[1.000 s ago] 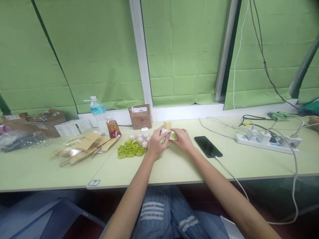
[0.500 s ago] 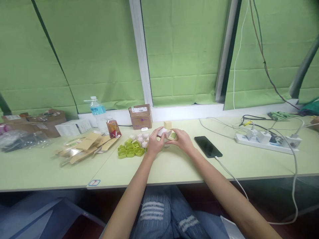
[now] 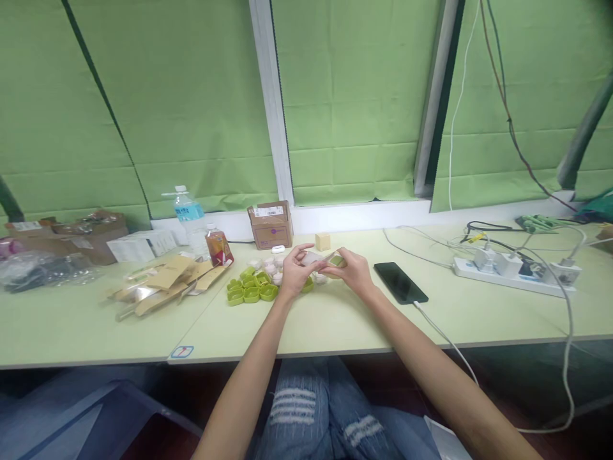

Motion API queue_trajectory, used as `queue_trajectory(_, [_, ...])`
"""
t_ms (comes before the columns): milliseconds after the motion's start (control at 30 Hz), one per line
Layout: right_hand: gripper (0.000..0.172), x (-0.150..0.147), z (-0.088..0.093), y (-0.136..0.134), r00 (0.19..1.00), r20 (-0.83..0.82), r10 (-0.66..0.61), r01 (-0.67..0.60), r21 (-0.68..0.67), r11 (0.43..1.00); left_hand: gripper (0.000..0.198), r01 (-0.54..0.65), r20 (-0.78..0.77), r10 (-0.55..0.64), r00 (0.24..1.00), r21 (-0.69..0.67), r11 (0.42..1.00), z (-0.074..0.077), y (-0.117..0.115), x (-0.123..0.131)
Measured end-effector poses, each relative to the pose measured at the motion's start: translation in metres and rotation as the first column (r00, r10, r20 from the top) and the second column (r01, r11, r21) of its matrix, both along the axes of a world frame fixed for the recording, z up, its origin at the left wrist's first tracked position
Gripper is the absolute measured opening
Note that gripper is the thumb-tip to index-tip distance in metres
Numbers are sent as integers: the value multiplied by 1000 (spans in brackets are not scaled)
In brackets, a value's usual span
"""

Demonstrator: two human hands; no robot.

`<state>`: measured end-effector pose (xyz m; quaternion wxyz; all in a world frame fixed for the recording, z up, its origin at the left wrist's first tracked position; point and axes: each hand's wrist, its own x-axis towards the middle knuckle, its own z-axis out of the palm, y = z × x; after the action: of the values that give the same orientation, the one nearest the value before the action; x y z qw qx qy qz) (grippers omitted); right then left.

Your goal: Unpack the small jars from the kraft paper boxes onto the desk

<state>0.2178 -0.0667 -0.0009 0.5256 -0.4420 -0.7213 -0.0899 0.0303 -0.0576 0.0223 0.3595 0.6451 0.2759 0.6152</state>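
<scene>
Just above the table, my left hand (image 3: 295, 273) is closed on a small whitish box-like piece (image 3: 311, 258), held between thumb and fingers. Opposite it, my right hand (image 3: 354, 273) pinches a small box with a green face (image 3: 338, 260). The two pieces meet or nearly meet between the hands; whether they are joined I cannot tell. Behind them stands a small pale-yellow box (image 3: 322, 241). Left of my left hand sit several green flower-shaped cups (image 3: 251, 292), with whitish-pink rounded pieces (image 3: 271, 268) beyond them. Some of these are partly hidden by my hands.
A black phone (image 3: 400, 282) on a white cable lies right of my hands, with a power strip (image 3: 512, 278) further right. To the left are flat brown packets (image 3: 167, 278), a drink bottle (image 3: 219, 246) and a water bottle (image 3: 188, 217). A cardboard box (image 3: 271, 225) stands behind.
My left hand has shifted slightly left and turned, tilting the whitish piece flatter. The pale-yellow box and a green cup below the hands show more fully.
</scene>
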Motion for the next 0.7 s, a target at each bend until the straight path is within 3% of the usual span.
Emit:
queue_trajectory(100, [52,-1,1,-2,999,-24,27,-27,-13,1000,42,-62,-22,62,998,14,998,0,1,-1])
queue_trajectory(267, [42,-4,6,-7,990,-29,141,-143,-49,989,31,-166,22,166,986,4,986,5,-1,-4])
queue_trajectory(500, [32,-3,17,-11,955,-147,256,-276,-133,952,40,-209,1,209,978,-23,978,9,-3,-11])
queue_trajectory(633, [35,4,21,-11,937,-233,259,-307,-201,930,57,-198,-83,195,977,-33,980,4,2,-11])
queue_trajectory(700, [36,3,21,-10,911,-307,277,-357,-246,901,67,-186,-44,183,982,-73,980,1,5,-10])
